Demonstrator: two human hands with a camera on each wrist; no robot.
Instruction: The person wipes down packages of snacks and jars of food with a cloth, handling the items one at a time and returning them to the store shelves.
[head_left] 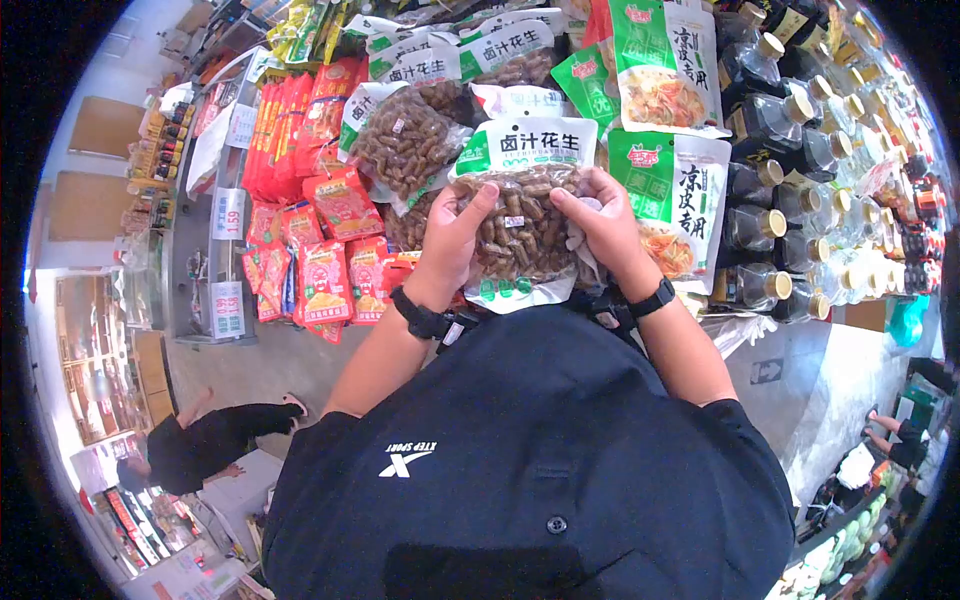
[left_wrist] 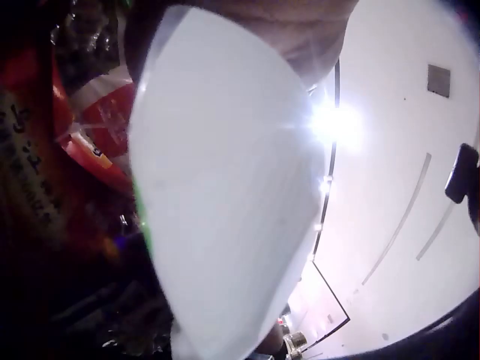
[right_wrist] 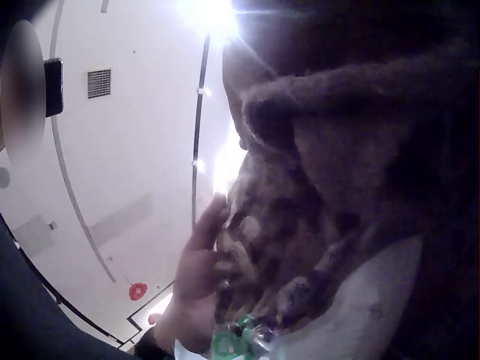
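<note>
A clear bag of brown peanuts (head_left: 522,225) with a white and green label is held up in front of the shelf by both hands. My left hand (head_left: 455,235) grips its left edge, thumb on the front. My right hand (head_left: 605,225) grips the right edge the same way. The left wrist view is filled by the white underside of the bag (left_wrist: 225,180). In the right wrist view the peanuts show through the bag (right_wrist: 300,225), with the left hand's fingers (right_wrist: 199,259) against it.
More peanut bags (head_left: 410,135) lie on the shelf behind, red snack packets (head_left: 320,250) to the left, green noodle packs (head_left: 670,190) and dark bottles with gold caps (head_left: 770,170) to the right. Another person (head_left: 200,440) crouches on the floor at lower left.
</note>
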